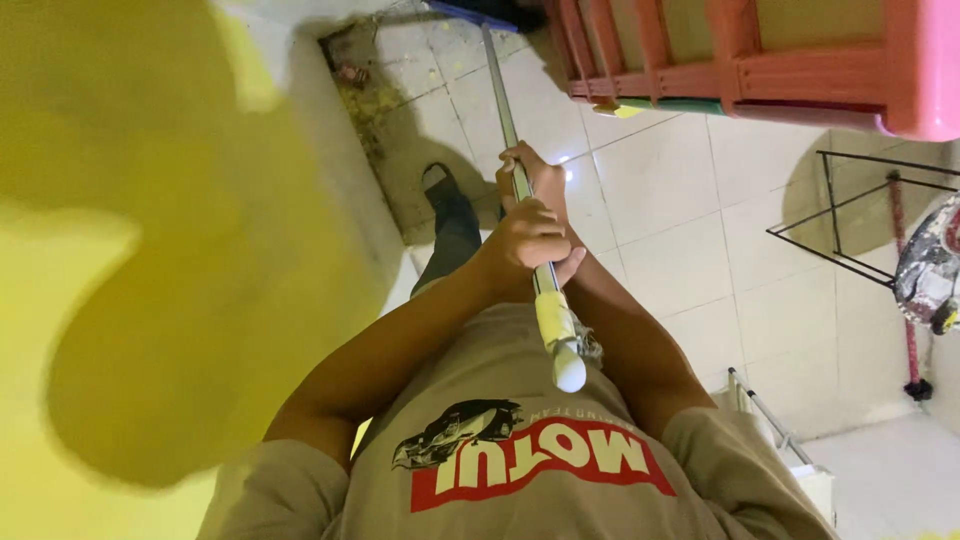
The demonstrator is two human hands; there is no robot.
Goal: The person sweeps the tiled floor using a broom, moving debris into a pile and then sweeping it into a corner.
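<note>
A long metal broom handle is clenched in both grips: the left hand nearer its white end, the right hand further down. A yellow wall crowds one side; a pink plastic rack and black wire stand border the open tiled floor.

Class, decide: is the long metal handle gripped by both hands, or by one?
Both. The left hand and right hand wrap the metal handle, one above the other.
</note>
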